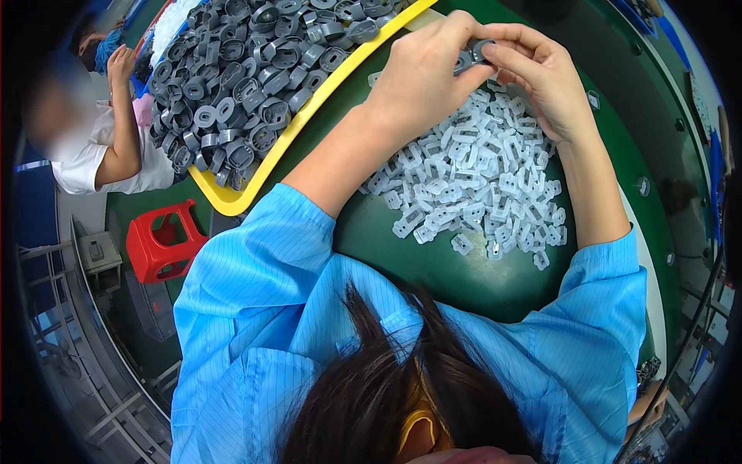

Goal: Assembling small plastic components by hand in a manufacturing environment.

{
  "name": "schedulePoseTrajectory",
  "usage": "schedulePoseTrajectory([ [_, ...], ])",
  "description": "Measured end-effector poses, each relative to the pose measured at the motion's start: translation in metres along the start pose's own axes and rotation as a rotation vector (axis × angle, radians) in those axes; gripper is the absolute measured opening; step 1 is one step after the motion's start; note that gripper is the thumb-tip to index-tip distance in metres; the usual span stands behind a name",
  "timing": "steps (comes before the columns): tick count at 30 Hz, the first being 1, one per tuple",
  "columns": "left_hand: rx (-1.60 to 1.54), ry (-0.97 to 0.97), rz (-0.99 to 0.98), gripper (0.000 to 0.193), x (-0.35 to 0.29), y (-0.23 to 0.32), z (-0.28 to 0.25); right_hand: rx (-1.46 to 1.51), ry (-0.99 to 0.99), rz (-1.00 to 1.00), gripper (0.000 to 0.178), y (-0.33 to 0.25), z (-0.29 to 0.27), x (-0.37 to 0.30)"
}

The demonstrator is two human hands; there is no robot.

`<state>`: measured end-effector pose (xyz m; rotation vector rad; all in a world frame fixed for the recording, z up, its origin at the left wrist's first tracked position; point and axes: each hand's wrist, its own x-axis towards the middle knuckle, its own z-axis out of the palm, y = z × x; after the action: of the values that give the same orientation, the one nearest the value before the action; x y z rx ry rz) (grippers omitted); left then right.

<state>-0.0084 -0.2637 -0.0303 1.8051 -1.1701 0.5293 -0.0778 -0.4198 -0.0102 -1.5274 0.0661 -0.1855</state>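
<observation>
Above the far side of the pile, my left hand (429,73) and my right hand (545,77) meet with fingers closed around a small dark grey plastic part (484,48). Fingertips cover much of it, so I cannot make out whether another piece is pressed against it. Below my hands, a heap of translucent white plastic pieces (471,182) is spread over the green work surface (394,255). To the left of my left forearm stands a yellow-rimmed tray (313,112), filled with rounded grey plastic parts (247,77) like the held one.
A few loose translucent pieces (644,185) lie toward the right edge of the green surface. On the floor at left is a red plastic stool (166,241). Beyond the tray, a co-worker in a white shirt (116,151) has one arm raised.
</observation>
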Motion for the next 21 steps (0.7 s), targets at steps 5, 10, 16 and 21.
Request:
schedulePoseTrajectory([
  [5, -0.007, -0.101, 0.033, 0.03, 0.001, 0.001, -0.007, -0.042, -0.155, 0.025, 0.019, -0.003, -0.014, 0.005],
  [10, -0.155, -0.261, 0.03, 0.029, 0.007, 0.0, -0.013, -0.115, -0.16, 0.151, 0.013, -0.023, -0.016, -0.005],
  [16, -0.056, -0.187, 0.005, 0.036, 0.007, 0.002, -0.015, -0.512, 0.034, -0.179, 0.021, -0.019, -0.001, -0.009],
  [21, -0.164, -0.032, 0.096, 0.031, 0.023, 0.024, -0.022, -0.011, -0.036, -0.107, 0.021, 0.004, -0.025, 0.013],
])
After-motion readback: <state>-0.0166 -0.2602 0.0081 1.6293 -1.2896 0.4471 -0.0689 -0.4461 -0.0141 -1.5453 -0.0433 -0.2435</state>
